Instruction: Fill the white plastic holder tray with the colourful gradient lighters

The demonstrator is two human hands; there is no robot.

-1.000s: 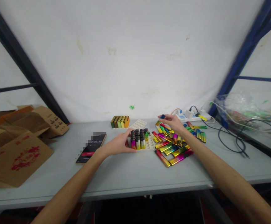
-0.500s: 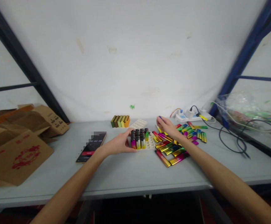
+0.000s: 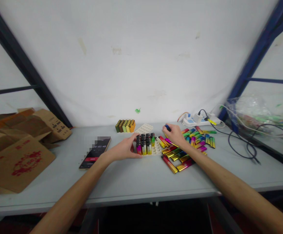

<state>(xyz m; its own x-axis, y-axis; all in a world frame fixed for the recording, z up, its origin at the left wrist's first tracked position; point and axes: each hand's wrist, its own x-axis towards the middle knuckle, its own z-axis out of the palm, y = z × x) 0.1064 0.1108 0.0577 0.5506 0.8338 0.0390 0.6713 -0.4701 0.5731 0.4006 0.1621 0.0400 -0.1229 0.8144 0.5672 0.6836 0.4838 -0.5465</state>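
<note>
Two hands [image 3: 124, 149], two trays [image 3: 144, 129], one phone [image 3: 95, 152]

Table [image 3: 131, 182]: grey top.
Boxes [image 3: 19, 162]: brown cardboard at the left end, red print on the nearest.
Phone [image 3: 96, 152]: face up, screen showing digits and a red bar.
Power strip [image 3: 191, 123]: white, plugs in it, near the wall [image 3: 141, 65].
Black cable [image 3: 255, 159]: looped at right.
Bag [image 3: 251, 109]: clear plastic, far right.
Posts [image 3: 250, 61]: blue right, dark left.

The right hand [image 3: 177, 134] has come a little lower, its fingers now more curled around the blue lighter [image 3: 167, 127]; the phone [image 3: 98, 151] timer has advanced to 02:40.
</note>
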